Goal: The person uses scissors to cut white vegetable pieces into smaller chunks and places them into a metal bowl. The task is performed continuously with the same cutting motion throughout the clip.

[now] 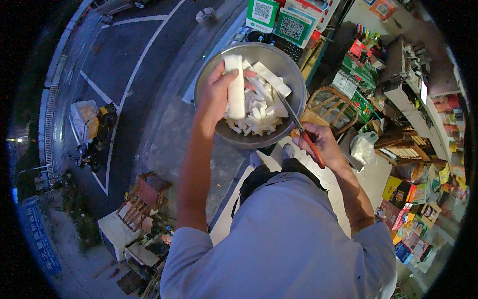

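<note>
My left hand [214, 91] grips a thick white peeled piece of vegetable [235, 89], perhaps radish, upright over a large metal basin [209, 125]. Cut white sticks [257, 116] are heaped in the basin, with a larger white slab [272, 79] lying on top at the far right. My right hand [319, 144] holds a knife [295, 116] by its orange-red handle, near the basin's right rim. The slim blade reaches over the rim, its tip close to the large slab. Part of the heap is hidden behind my left hand and the held piece.
Behind the basin, a counter carries printed-code signs [293, 28] and a keyboard [293, 48]. A wooden chair [332, 106] stands to the right, near green cartons [360, 71] and a white plastic bag [364, 147]. At lower left, another wooden chair [143, 200] is beside a white table [115, 231].
</note>
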Demonstrator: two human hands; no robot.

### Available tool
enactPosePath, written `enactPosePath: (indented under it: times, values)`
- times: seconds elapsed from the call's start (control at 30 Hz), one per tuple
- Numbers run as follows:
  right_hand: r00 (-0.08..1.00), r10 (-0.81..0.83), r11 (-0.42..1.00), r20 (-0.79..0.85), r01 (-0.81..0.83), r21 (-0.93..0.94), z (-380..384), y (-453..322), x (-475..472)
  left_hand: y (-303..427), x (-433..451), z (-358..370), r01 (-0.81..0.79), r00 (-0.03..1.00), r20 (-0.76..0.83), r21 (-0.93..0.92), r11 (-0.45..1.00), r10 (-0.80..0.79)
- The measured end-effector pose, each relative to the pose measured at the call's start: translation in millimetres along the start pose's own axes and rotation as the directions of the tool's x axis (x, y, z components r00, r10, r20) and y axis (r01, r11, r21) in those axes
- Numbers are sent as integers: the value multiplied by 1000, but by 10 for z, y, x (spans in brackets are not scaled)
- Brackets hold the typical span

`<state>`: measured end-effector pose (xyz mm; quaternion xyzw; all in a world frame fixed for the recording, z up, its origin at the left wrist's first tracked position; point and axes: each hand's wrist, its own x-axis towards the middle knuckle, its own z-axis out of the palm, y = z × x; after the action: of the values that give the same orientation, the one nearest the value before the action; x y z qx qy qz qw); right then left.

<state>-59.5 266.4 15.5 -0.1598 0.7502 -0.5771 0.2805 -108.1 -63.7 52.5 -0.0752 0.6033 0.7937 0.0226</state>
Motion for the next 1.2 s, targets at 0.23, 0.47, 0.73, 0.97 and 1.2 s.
enactPosePath:
  times: [0.23, 0.47, 0.73, 0.97, 1.2]
  values:
    - [968, -249, 944, 18, 246, -221, 268, -309, 111, -30, -791, -24, -25, 970, 238, 324, 946, -55]
    - [980, -179, 949, 87, 195, -246, 704, -582, 57, -130, -1113, -139, 47, 950, 272, 363, 931, -154]
    - [947, 284, 957, 149, -290, 21, 832, -801, -43, -220, -1176, -361, 49, 941, 298, 342, 938, -158]
    - [987, -136, 966, 80, 150, -209, 942, -377, -138, -283, -1178, -355, 110, 914, 327, 365, 924, -238]
    - [964, 235, 941, 122, -257, 221, 898, -466, -142, -299, -1122, -363, 180, 897, 335, 318, 931, -288]
